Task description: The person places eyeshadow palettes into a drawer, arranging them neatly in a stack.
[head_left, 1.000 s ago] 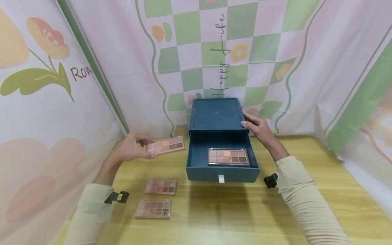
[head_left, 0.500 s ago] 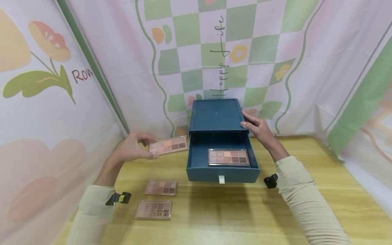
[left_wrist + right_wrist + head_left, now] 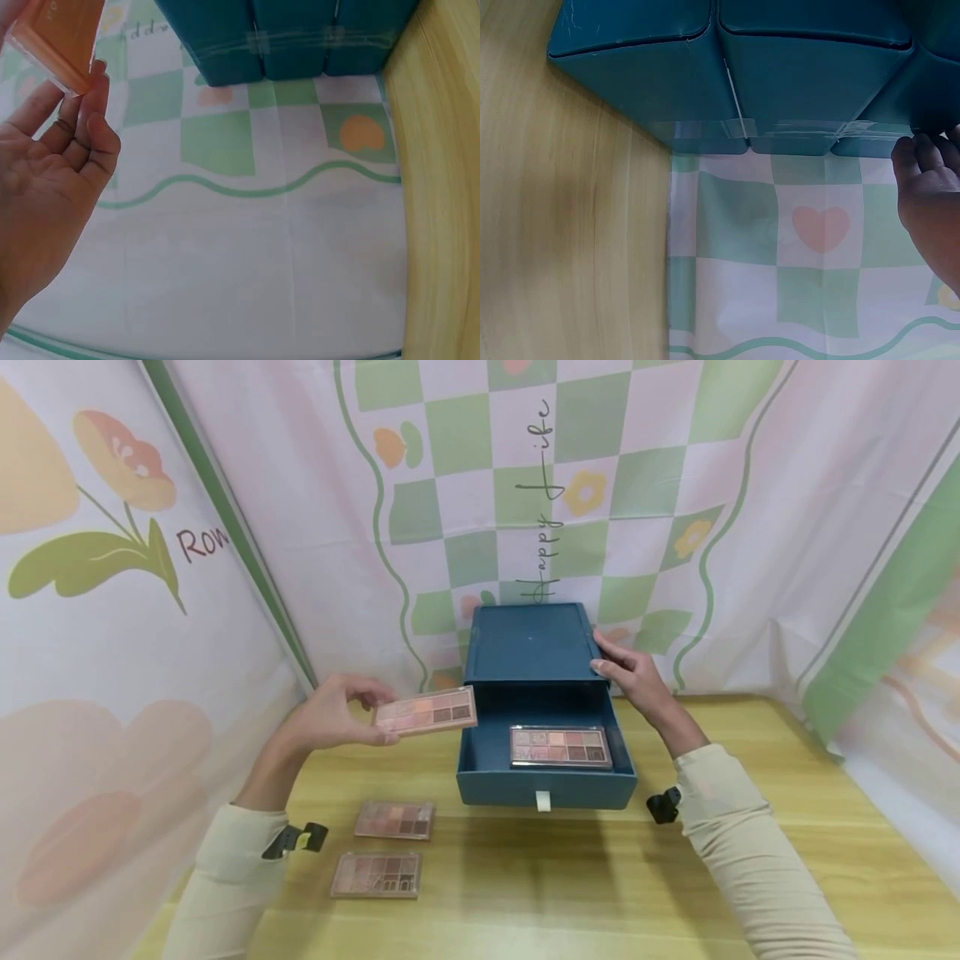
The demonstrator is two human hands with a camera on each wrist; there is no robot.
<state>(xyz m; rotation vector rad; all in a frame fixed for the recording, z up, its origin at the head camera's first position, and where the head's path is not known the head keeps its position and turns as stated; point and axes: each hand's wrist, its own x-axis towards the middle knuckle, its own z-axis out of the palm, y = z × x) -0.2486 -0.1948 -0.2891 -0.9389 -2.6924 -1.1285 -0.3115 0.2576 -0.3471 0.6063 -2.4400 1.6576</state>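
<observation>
My left hand (image 3: 333, 714) pinches the near end of an eyeshadow palette (image 3: 425, 711) between thumb and fingers. The palette's far end overlaps the left rim of the pulled-out drawer (image 3: 480, 787) of a dark blue storage box (image 3: 531, 642). In the left wrist view, the palette's orange underside (image 3: 71, 37) shows above my fingers. Inside the drawer, another eyeshadow palette (image 3: 560, 747) lies flat toward the right front. My right hand (image 3: 633, 681) rests on the box's upper right side with its fingers extended, thumb near the front corner.
Two more eyeshadow palettes, an upper one (image 3: 394, 820) and a lower one (image 3: 376, 875), lie on the wooden table (image 3: 555, 902) left of the box. Wrist views show stacked drawer units (image 3: 810, 82) joined by clear tape. A patterned curtain (image 3: 457, 485) hangs close behind.
My left hand has moved right and slightly up, carrying the palette from beside the box to over the drawer's left edge. My right hand stays where it was.
</observation>
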